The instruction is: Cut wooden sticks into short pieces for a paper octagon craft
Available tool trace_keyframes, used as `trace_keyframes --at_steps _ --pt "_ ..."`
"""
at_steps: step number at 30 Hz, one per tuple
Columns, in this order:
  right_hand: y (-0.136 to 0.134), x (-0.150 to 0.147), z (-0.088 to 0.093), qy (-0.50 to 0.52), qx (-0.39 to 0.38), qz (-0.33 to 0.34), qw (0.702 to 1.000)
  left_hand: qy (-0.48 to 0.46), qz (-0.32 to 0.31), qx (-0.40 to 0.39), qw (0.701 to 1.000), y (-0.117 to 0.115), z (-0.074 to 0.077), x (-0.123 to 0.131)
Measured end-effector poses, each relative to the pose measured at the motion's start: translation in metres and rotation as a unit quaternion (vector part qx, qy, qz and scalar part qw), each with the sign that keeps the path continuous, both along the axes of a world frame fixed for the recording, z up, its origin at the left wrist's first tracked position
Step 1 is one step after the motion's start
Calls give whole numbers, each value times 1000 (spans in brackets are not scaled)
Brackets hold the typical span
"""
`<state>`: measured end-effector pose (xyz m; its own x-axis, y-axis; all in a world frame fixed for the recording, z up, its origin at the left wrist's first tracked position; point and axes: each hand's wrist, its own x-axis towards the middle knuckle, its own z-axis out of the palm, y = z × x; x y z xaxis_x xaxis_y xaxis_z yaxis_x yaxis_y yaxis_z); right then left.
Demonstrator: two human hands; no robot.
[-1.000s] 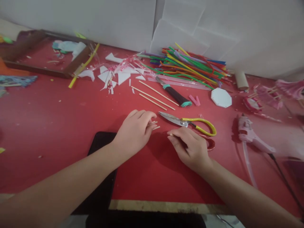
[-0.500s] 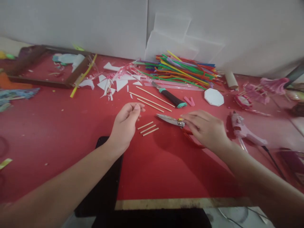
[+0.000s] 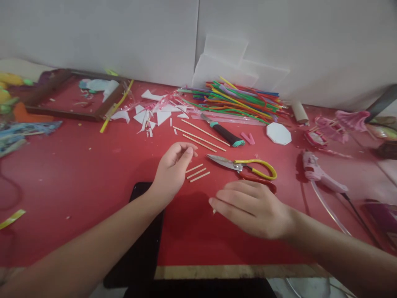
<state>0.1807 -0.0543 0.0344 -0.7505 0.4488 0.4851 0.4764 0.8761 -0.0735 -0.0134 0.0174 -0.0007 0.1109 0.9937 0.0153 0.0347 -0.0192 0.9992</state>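
Note:
My left hand (image 3: pixel 174 170) hovers left of three short wooden sticks (image 3: pixel 196 170). Its fingers are curled with the thumb against them; whatever they hold, if anything, is hidden. My right hand (image 3: pixel 252 209) is low over the red table, palm down and fingers together. The pale end of a short wooden stick (image 3: pixel 214 211) pokes out under its fingertips. Just beyond that hand lie scissors (image 3: pixel 238 166) with one yellow and one red handle, blades pointing left. Three longer wooden sticks (image 3: pixel 203 136) lie behind the short ones, beside a dark-handled cutter (image 3: pixel 223 131).
Colourful pipe cleaners (image 3: pixel 238 99) are heaped along the wall, with white scraps (image 3: pixel 163 116) to their left. On the right are a white octagon (image 3: pixel 278 133) and a pink glue gun (image 3: pixel 319 169). A brown frame (image 3: pixel 65 112) stands far left; a black phone-like slab (image 3: pixel 139 240) lies near me.
My right hand has left the scissors and come nearer to me; their handles now show on the table. My left hand keeps its curled shape. The view has shifted slightly.

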Motion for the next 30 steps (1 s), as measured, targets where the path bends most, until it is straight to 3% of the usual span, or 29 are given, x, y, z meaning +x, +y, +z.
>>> trace_keyframes --at_steps 3,5,7,9,12,16,20,25,27,30 --pt "-7 -2 7 -6 -52 -23 998 14 -23 -20 999 -1 0 0" --pt "-14 -6 13 20 -140 -55 988 33 -37 -28 998 -1 0 0" --pt "-23 -12 22 85 -280 -85 952 54 -45 -24 997 -1 -1 -1" --pt "-32 -20 31 152 -412 -109 892 68 -47 -19 996 -2 -1 -1" --pt "-37 -27 36 185 -486 -124 845 60 -51 -20 997 -2 -1 -1" --pt "2 -24 24 156 -436 -179 868 64 -54 -20 996 -1 -4 -1" --pt "92 -28 10 126 -299 -244 914 76 -46 -29 996 2 -8 -1" --pt "204 -71 4 59 -218 -258 940 87 -52 -30 994 2 -8 0" --pt "229 -93 0 66 -218 -255 940 82 -61 -26 994 1 -8 0" --pt "243 -114 -7 80 -222 -255 938 70 -70 -24 995 0 -9 0"
